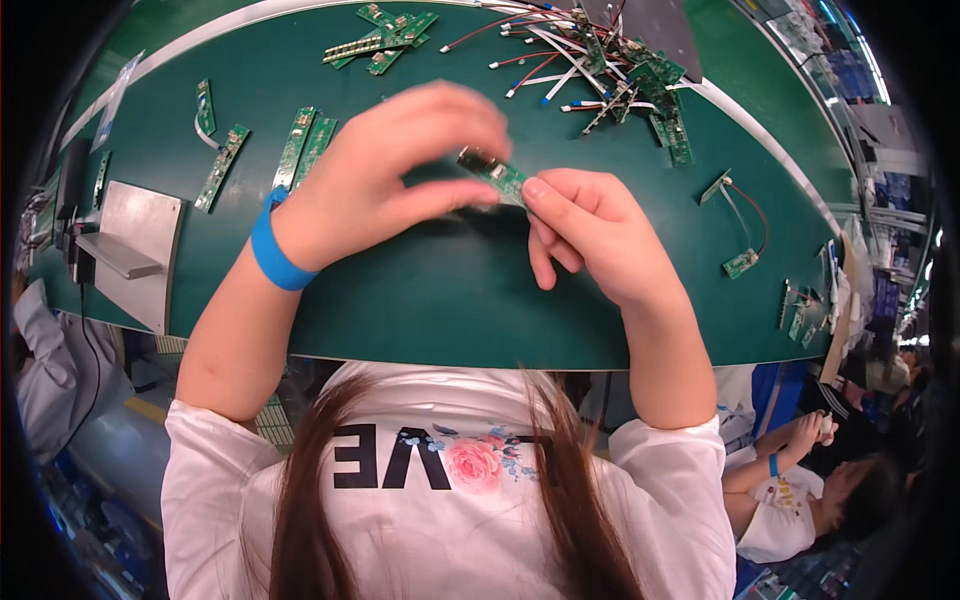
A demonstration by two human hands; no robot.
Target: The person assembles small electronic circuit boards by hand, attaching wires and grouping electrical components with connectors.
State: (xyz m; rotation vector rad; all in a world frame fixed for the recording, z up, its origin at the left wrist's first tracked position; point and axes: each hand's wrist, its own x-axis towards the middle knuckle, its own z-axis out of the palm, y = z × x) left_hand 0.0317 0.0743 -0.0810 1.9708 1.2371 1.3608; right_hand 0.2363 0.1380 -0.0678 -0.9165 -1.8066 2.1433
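Note:
Between thumb and fingers, my right hand (590, 225) grips one end of a narrow green circuit board (505, 180), which tilts up to the left above the table. My left hand (405, 165), with a blue band on its wrist, is at the board's far end. Its thumb and fingers are apart around that end, and the fingers are slightly blurred. Whether the left thumb touches the board I cannot tell. Two more narrow boards (295, 148) lie side by side just left of my left hand.
A tangled heap of boards with wires (640, 85) is at the back right, and stacked boards (380, 40) at the back. Two wire-joined boards (741, 263) lie right; others (222, 170) lie left near a metal angled stand (135, 255). Another person (790, 485) sits at lower right.

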